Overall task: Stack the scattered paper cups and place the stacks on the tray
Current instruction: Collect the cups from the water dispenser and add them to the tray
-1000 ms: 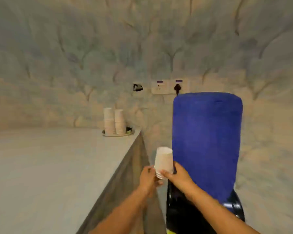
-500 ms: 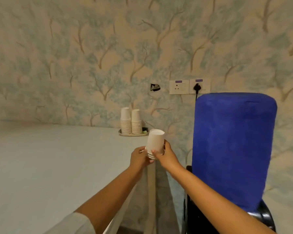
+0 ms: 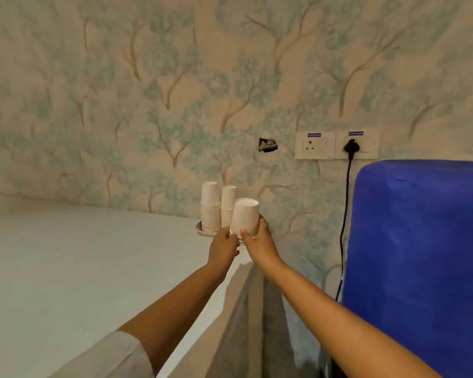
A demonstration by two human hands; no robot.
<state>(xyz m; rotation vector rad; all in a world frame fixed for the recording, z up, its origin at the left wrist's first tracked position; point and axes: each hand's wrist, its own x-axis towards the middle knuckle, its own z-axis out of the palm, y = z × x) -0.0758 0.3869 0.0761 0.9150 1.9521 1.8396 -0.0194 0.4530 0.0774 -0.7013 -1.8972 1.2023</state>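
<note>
Holding a small stack (image 3: pixel 244 218) of upside-down paper cups in both hands, near the table's (image 3: pixel 66 268) far right corner.
Right hand (image 3: pixel 257 240) curls round the stack's low part; left hand (image 3: pixel 223 245) pinches its bottom rim. Just past them, a tray (image 3: pixel 200 231) sits by the wall with two cup stacks, left one (image 3: pixel 210 207) and right one (image 3: pixel 227 204). A blue jug (image 3: pixel 421 255) stands on the right.
</note>
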